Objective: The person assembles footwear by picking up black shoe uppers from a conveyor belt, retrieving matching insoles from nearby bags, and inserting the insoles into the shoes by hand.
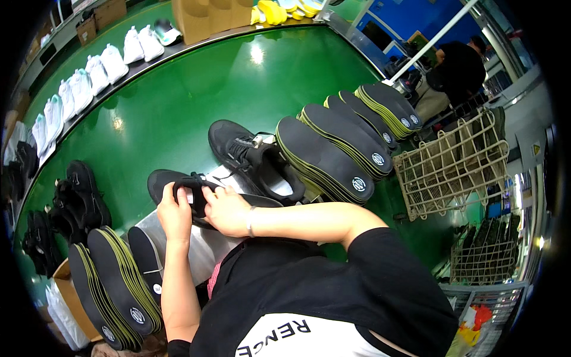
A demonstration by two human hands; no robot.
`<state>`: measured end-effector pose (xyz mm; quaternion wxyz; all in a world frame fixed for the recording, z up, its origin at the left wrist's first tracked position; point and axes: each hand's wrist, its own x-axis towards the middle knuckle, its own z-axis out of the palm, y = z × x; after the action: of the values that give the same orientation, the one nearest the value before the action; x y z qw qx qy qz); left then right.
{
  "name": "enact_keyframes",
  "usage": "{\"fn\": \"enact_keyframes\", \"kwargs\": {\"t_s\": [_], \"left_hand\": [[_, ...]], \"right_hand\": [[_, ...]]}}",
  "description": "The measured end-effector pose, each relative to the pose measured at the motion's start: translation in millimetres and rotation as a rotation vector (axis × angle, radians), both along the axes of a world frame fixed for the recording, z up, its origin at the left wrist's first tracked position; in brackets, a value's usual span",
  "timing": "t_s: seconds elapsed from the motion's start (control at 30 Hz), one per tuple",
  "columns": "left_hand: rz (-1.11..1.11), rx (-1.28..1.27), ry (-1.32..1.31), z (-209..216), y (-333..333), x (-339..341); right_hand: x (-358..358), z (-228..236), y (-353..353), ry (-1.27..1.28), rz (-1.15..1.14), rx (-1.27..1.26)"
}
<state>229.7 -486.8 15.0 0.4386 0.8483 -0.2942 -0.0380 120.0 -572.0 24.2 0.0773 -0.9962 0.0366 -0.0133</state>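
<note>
A black lace-up shoe (pixel 159 181) lies in front of me, its toe pointing to the far left. My left hand (pixel 175 215) grips the shoe's collar, with thumb and fingers closed on the edge. My right hand (pixel 226 209) bends its fingers over the opposite side of the opening; its fingertips are partly hidden there. A dark, flat edge shows behind my right wrist; I cannot tell what it belongs to. Just beyond stands a second black shoe (pixel 238 149) with a light lining. Beneath my hands is a grey metallic surface (pixel 199 250).
Stacked black insoles with green edges (pixel 324 154) stand to the right, more insole stacks (pixel 119 279) to the near left. Black shoes (pixel 83 193) sit at left. White shoes (pixel 98 71) line the far ledge by a cardboard box (pixel 211 21). A wire basket (pixel 455 163) hangs right; a person (pixel 458 74) sits beyond.
</note>
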Motion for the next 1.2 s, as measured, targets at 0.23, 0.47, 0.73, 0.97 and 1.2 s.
{"fn": "enact_keyframes", "kwargs": {"t_s": [0.23, 0.47, 0.73, 0.97, 1.2], "left_hand": [[-0.015, -0.088, 0.141, -4, 3, 1], [0.025, -0.062, 0.318, 0, 8, 3], [0.054, -0.113, 0.327, -6, 4, 1], [0.053, -0.147, 0.322, -5, 4, -1], [0.035, -0.182, 0.309, -6, 3, -1]], "right_hand": [[-58, 70, -16, 0.401, -0.131, -0.021], [-32, 49, -20, 0.151, 0.106, -0.062], [5, 17, -16, 0.271, 0.167, 0.001], [15, -12, -13, 0.446, 0.160, -0.042], [35, -17, -24, 0.790, 0.220, 0.046]]}}
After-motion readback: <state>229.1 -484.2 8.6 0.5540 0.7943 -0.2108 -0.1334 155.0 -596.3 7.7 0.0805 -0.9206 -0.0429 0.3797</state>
